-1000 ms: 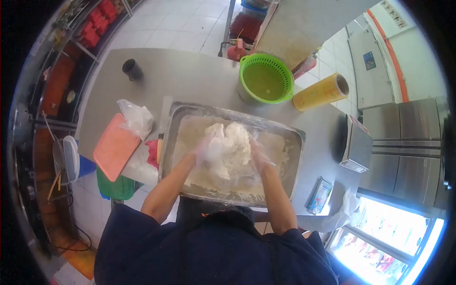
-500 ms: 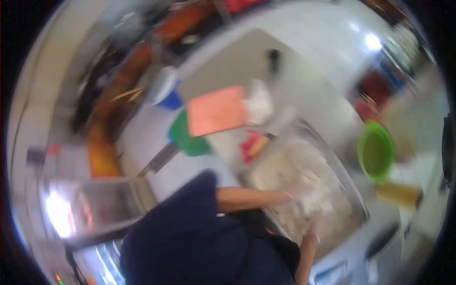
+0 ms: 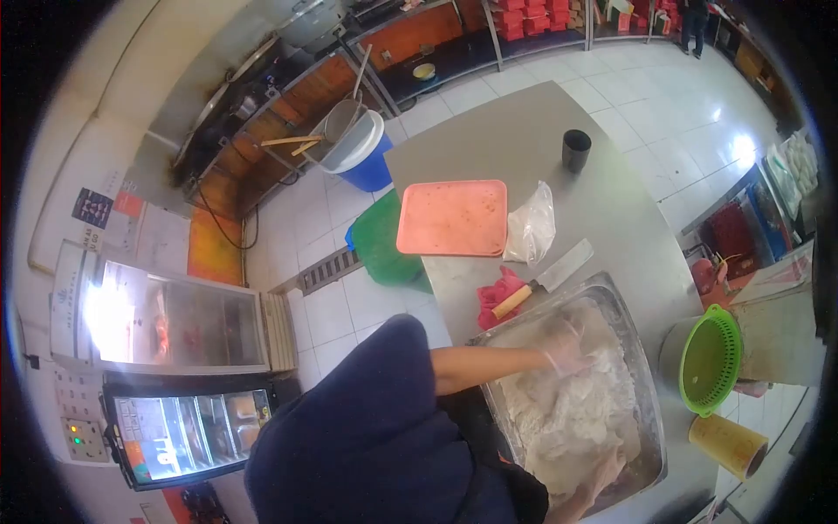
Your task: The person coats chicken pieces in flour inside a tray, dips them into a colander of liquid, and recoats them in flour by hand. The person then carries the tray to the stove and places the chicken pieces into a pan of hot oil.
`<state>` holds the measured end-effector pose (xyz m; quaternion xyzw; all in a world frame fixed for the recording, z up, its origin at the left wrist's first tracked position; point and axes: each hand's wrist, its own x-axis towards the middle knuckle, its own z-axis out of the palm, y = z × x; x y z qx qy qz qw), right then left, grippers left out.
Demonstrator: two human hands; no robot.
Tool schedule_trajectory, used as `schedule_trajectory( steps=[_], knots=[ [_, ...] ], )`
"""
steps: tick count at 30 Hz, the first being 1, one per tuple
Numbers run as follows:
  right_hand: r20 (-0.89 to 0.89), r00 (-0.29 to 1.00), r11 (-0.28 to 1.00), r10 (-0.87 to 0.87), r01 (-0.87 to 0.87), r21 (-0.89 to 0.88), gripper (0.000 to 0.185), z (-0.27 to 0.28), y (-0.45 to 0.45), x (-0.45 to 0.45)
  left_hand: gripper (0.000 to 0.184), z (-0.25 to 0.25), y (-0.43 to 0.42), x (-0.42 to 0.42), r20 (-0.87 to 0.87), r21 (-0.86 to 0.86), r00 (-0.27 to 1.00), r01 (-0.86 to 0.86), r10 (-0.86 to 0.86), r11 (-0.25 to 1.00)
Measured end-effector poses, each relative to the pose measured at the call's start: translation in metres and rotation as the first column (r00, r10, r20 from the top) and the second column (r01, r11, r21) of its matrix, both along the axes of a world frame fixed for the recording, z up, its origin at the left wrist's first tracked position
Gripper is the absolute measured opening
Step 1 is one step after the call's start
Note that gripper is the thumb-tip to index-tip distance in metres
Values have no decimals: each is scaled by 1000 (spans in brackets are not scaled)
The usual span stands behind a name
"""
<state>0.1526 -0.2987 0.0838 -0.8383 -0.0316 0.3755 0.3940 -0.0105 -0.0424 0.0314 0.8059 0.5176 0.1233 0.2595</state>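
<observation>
A large metal tray (image 3: pixel 656 437) of white flour (image 3: pixel 576 406) stands at the near edge of the steel table, with floury lumps heaped in its middle. My left hand (image 3: pixel 567 348), in a thin clear glove, is over the upper part of the heap; motion smears its fingers. At the tray's lower end my right hand (image 3: pixel 604 473) lies against the flour with its fingers stretched out, their tips partly hidden. By the upper rim, a cleaver (image 3: pixel 563 266) with a wooden handle rests against a crumpled red cloth (image 3: pixel 496 297).
On the steel table (image 3: pixel 489 135) are a pink tray (image 3: pixel 454 218), a bag of white powder (image 3: pixel 531 227) and a black cup (image 3: pixel 576 150). A green basket (image 3: pixel 709 362) and a yellow roll (image 3: pixel 729 445) sit to the right. A blue bucket (image 3: pixel 371 170) stands beyond, left of the table.
The view has shifted and sharpened. My left hand stays over the flour; my right hand now sits lower, near the tray's bottom end, away from the left.
</observation>
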Motion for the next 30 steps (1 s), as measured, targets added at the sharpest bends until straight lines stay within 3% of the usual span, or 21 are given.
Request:
schedule_trajectory(
  steps=[1,2,3,4,6,7,9,11,14,16,18,20,21,23,25,26,28,29,30],
  knots=[
    [6,1000,1000,6,-6,12,70,-32,-2,16,75,-11,4,12,-43,9,999,-24,24,1000],
    [68,994,979,89,-100,177,74,-77,-11,30,74,-14,6,21,-62,-3,998,-27,27,1000],
    [143,977,925,156,-196,325,78,-80,-3,30,72,-11,6,25,-65,-25,998,-13,11,1000],
    [148,976,923,159,-200,329,78,-83,4,34,70,-8,5,31,-61,-54,998,6,-9,999],
    [-309,951,944,3,99,314,82,-81,25,33,67,-6,1,32,-47,-120,995,87,-93,989],
    [-303,953,945,-2,101,310,82,-91,28,29,66,-5,0,30,-42,-143,990,124,-131,982],
    [-339,912,918,232,-90,387,81,-117,31,41,63,-4,0,26,-35,-161,978,199,-207,967],
    [-308,905,906,292,-159,392,70,-191,1,65,60,-8,-7,18,-29,-173,950,302,-311,938],
    [120,878,867,464,-477,144,59,-58,28,9,57,-12,-1,5,-17,-188,879,465,-476,865],
    [167,885,893,435,-448,44,53,-4,31,-18,55,-14,2,-3,-9,-192,833,542,-554,818],
    [74,964,967,255,-256,11,53,29,25,-23,53,-16,-2,-12,82,-52,772,634,-630,771],
    [193,852,873,488,-472,-124,48,3,5,-21,52,-6,-3,-15,198,118,733,641,-651,758],
    [195,859,881,473,-457,-121,48,10,0,-26,47,49,0,-7,19,-231,839,533,-544,814],
    [259,764,795,591,-496,-351,40,33,2,-34,42,60,2,-7,-209,-499,856,322,-473,805],
    [289,689,729,665,-514,-451,38,52,6,-39,43,-1,-1,-23,-313,-144,693,642,-650,754],
    [362,734,805,575,-429,-409,39,60,5,-44,43,12,5,-24,-326,-125,706,627,-629,769],
    [437,765,875,473,-347,-338,41,57,9,-50,39,63,15,-22,-176,-378,848,412,-500,830],
    [579,730,927,363,-343,-149,43,49,7,-51,39,95,18,-24,-176,-366,849,413,-498,834],
    [692,687,937,223,-346,41,45,46,4,-51,38,129,17,-25,-101,-466,899,336,-426,819]
  ],
)
